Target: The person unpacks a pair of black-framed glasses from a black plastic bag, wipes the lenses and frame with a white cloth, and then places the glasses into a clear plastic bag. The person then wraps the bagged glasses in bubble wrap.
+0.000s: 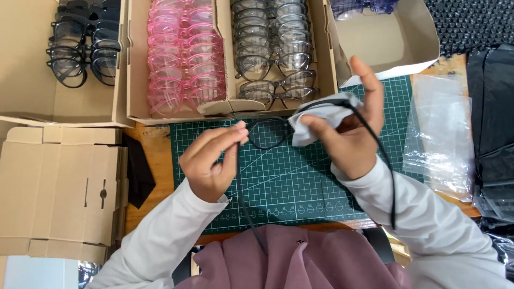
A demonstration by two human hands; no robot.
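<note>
Garment: a mauve cloth drape point(300, 262) lies closest to the camera, below the cutting mat, flanked by white sleeves point(160, 241).
Cutting mat: a green gridded cutting mat point(300, 176) covers the table centre; every place below is given relative to it.
Flat cartons: folded brown cardboard boxes point(59, 187) lie left of the mat.
Open cartons: above the mat stand trays of pink glasses point(184, 59) and grey glasses point(273, 53); black-framed pairs point(80, 48) lie above and left; an open box point(391, 37) sits above and right.
Bags: clear plastic sleeves point(439, 139) lie just right of the mat, with dark packets point(492, 123) beyond them.
Black glasses: the black glasses point(267, 134) are held over the mat's upper half, temples open and pointing toward the wearer.
Right hand: the right hand point(353, 134) is closed around one lens through a pale grey cloth point(321, 120), thumb and fingers pinching it.
Left hand: the left hand point(214, 160) pinches the frame at the other lens, fingertips narrow on the rim.
Step, judged: lens wiping appears under way.
Next move, judged: it likely calls for shifting the cloth to the uncovered lens while the steadying pinch holds.
</note>
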